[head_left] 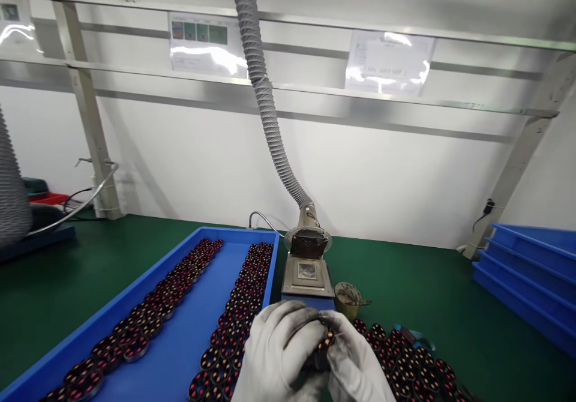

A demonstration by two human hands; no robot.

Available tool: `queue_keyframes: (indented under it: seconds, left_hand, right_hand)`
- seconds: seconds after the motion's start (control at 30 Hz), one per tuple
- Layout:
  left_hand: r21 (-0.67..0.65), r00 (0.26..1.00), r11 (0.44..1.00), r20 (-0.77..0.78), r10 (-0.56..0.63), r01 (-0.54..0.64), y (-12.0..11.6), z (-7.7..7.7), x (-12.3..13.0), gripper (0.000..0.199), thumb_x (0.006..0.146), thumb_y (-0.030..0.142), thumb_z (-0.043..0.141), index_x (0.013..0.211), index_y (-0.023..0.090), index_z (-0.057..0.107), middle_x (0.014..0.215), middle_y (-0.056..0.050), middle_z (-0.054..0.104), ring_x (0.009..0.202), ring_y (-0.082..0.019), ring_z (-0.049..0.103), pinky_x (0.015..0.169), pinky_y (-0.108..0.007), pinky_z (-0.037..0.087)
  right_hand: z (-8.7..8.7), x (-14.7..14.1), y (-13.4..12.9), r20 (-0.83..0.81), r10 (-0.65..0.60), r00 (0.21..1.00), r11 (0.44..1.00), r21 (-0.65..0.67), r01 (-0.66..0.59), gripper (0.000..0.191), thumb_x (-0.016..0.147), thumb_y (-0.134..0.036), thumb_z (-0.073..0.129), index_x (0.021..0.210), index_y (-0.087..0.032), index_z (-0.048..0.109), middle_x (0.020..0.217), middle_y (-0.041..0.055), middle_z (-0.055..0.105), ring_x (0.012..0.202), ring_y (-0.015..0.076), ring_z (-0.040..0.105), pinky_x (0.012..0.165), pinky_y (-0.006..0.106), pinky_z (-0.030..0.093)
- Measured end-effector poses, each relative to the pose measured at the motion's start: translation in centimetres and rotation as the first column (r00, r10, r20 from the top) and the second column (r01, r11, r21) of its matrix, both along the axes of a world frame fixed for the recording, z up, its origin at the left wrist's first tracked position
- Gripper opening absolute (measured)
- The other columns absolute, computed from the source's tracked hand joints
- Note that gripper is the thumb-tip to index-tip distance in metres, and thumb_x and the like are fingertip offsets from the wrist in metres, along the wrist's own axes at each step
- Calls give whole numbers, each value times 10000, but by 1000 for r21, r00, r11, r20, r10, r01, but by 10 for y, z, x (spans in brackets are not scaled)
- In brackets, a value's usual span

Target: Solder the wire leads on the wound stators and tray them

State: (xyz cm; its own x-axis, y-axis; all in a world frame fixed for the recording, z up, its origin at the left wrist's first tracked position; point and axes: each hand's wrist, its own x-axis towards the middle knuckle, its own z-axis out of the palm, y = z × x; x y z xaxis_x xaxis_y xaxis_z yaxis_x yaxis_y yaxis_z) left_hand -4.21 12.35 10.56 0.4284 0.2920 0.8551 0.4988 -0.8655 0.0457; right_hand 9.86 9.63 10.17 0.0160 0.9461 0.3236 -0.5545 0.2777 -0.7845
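Note:
Both my hands wear white gloves with dark, stained fingertips. Between them, low in the middle of the head view, is a small round black part with copper-coloured coils [327,341], mostly hidden by fingers. My left hand [276,351] curls around its left side, and my right hand [353,354] pinches it from the right. Just beyond the hands stands a solder pot [308,272] with a square metal top. Left of the hands, a blue tray [180,324] carries rows of similar round parts [240,303]. More of these parts [414,363] lie loose on the right.
A small cup [347,300] with a tool in it stands right of the pot. A grey flexible duct [270,114] comes down to a hood behind the pot. Stacked blue trays [531,276] occupy the right side of the green table [405,276]. A teal-handled tool [416,337] lies among the loose parts.

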Motion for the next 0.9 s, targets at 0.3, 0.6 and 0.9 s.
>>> queue_keyframes:
  seconds: [0.3, 0.6, 0.9]
  left_hand:
    - [-485, 945, 811, 186, -268, 326, -1, 8, -8, 318, 841, 200, 576, 1133, 318, 533, 1100, -15, 607, 995, -206, 549, 853, -340, 437]
    - [-645, 822, 648, 567, 52, 404, -4, 7, -9, 131, 875, 284, 506, 857, 291, 635, 999, 27, 643, 961, -166, 579, 854, -241, 443]
    - [-631, 919, 670, 302, -252, 391, -3, 12, -8, 430, 758, 287, 688, 1144, 424, 555, 1191, 60, 576, 1110, -180, 497, 968, -259, 357]
  right_hand:
    - [-14, -6, 3, -134, 53, 990, 988, -140, -72, 231, 692, -298, 734, 913, -233, 711, 866, 51, 698, 859, 205, 634, 841, 318, 488]
    - [-8, -12, -2, -263, 166, 951, 936, -260, -235, 320, 647, -364, 764, 913, -204, 684, 878, 73, 691, 739, 213, 647, 695, 387, 537]
    - [-13, 5, 13, -196, 234, 952, 945, -183, -270, 224, 630, -347, 769, 814, -238, 702, 926, 51, 705, 959, 231, 622, 866, 398, 492]
